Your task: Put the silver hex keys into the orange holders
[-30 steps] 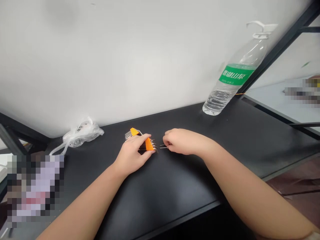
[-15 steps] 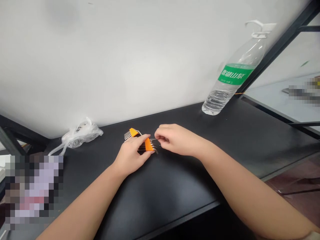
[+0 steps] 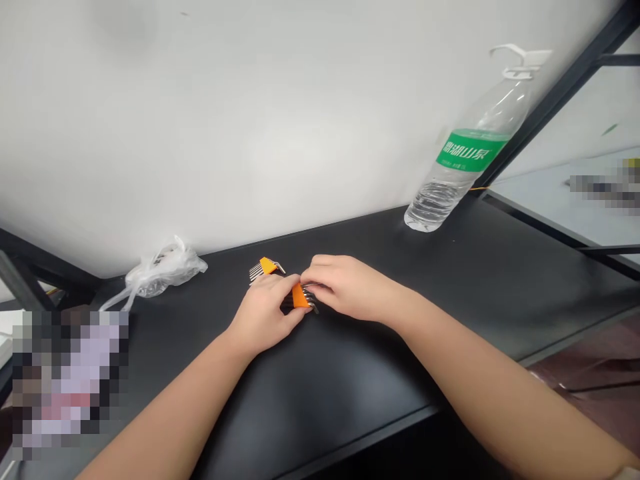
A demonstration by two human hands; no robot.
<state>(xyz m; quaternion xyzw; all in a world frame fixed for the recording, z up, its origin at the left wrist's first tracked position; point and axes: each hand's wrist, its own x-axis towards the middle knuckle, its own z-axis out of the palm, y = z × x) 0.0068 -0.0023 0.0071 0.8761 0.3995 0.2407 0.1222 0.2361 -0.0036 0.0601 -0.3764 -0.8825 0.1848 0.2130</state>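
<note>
Head view, left hand (image 3: pixel 265 312): my grip is closed on the orange holder (image 3: pixel 300 296).
Right hand (image 3: pixel 345 283): I pinch a metal key (image 3: pixel 313 285) at the holder's right end.
Holder: on the black table (image 3: pixel 320 380), nearer its back edge.
Bottle (image 3: pixel 470 150): beside that edge, rightward.

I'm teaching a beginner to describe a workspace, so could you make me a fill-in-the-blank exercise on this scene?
1. The left hand grips a holder whose colour is ____.
2. The label on the bottle is mostly ____.
3. The tabletop beneath both hands is ____.
4. In the picture, the plastic bag lies to the ____ of the bottle.

Missing words: orange; green; black; left.
</note>
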